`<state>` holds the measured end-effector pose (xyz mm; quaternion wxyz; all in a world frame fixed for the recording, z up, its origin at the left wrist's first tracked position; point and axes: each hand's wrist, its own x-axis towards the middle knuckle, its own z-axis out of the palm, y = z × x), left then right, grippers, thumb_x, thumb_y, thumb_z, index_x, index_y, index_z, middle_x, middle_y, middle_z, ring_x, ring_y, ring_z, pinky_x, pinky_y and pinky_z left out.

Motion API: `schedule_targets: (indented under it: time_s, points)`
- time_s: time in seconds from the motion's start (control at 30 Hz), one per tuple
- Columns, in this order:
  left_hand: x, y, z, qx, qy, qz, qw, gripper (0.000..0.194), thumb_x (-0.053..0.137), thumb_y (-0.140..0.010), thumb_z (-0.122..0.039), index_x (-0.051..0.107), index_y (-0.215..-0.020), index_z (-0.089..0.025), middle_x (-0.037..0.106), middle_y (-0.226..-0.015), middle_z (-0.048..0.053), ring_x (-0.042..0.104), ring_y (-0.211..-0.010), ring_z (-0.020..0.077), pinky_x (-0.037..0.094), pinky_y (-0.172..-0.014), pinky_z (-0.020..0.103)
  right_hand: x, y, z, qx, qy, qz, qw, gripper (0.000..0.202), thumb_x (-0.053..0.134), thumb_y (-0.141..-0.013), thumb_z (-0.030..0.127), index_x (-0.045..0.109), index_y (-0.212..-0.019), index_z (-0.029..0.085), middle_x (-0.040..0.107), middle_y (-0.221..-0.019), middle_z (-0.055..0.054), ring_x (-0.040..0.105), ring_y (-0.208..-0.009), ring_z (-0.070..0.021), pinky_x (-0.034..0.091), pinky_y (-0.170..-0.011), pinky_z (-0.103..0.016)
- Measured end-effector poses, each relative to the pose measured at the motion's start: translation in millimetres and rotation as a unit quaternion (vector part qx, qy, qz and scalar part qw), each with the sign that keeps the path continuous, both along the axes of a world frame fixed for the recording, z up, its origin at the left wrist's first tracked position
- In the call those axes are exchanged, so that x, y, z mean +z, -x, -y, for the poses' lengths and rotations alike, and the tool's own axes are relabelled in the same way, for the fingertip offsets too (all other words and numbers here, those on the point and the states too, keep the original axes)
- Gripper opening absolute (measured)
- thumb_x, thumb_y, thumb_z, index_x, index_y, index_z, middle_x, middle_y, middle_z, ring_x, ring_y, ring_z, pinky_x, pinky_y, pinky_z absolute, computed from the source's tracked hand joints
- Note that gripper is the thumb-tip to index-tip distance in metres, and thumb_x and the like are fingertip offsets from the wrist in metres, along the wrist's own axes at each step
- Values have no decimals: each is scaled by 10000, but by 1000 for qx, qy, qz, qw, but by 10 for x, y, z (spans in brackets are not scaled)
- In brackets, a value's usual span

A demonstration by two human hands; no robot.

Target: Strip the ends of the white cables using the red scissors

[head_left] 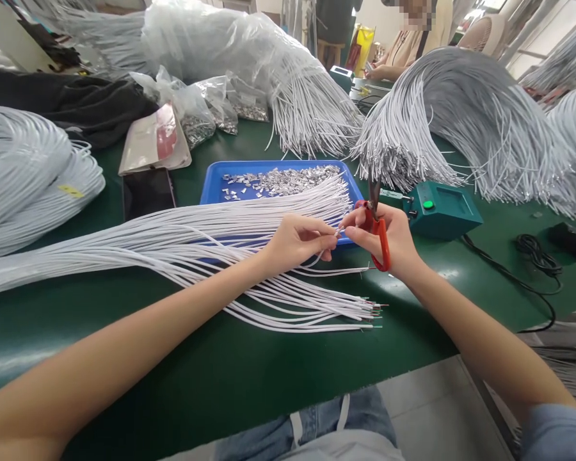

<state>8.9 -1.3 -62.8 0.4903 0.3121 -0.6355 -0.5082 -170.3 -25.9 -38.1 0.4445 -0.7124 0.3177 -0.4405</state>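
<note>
My left hand (301, 242) pinches the end of a white cable close to the front right corner of a blue tray (211, 186). Its fingertips almost meet those of my right hand (386, 240), which has red-handled scissors (383, 246) hooked on it, blades pointing up and away. Thumb and finger of the right hand are at the cable's tip; whatever lies between them is too small to make out. Small silver metal pieces (288, 180) lie in the tray. A bundle of white cables (148, 230) stretches from the left across the tray, and other cable ends (365, 310) fan out nearer me.
A teal device (444, 208) with a green button stands right of the tray, its black cord (504, 275) trailing right. Cable bundles (312, 109) and bags of metal pieces (196, 118) lie behind. A phone (148, 194) and cable coil (29, 173) are left. Another person (432, 38) sits beyond.
</note>
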Motion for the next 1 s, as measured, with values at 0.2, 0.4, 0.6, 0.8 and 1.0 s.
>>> schedule_targets:
  time_s: [0.2,0.4,0.6,0.8,1.0]
  points:
    - [-21,-1,25,-15,6,-1,1000,288,746,-756,-387,701,-746,-102,644,-624,38,617,-527,118,512,-522,230,-25,-2,-21,6,18,2,1000,190,674,-687,170,492,-639,201,666,-689,17,596,-632,-132,502,-654,-291]
    - [-23,17,13,1,17,12,1000,280,737,-762,-383,711,-752,-105,638,-664,32,619,-523,101,490,-492,201,-32,-5,-42,-12,37,-6,999,169,636,-686,143,485,-642,204,650,-673,26,581,-615,-124,500,-642,-285]
    - [-5,23,-9,-53,-55,-18,997,359,742,-747,-426,670,-704,-77,613,-566,19,599,-489,93,479,-478,179,-59,-24,-47,-3,25,8,1000,172,622,-671,147,466,-627,202,617,-660,26,574,-615,-125,490,-604,-274]
    - [38,46,-52,-96,-103,-52,989,337,729,-772,-398,657,-754,-70,608,-578,4,592,-467,83,460,-457,163,-66,-24,-64,12,11,31,999,165,612,-671,143,460,-642,201,606,-667,25,568,-602,-121,491,-592,-273]
    - [30,28,-41,-103,-103,-33,989,349,732,-763,-419,660,-741,-78,613,-578,21,590,-482,96,464,-475,185,-82,-27,-86,8,30,26,999,178,636,-688,167,463,-671,203,607,-702,20,566,-601,-123,488,-604,-283]
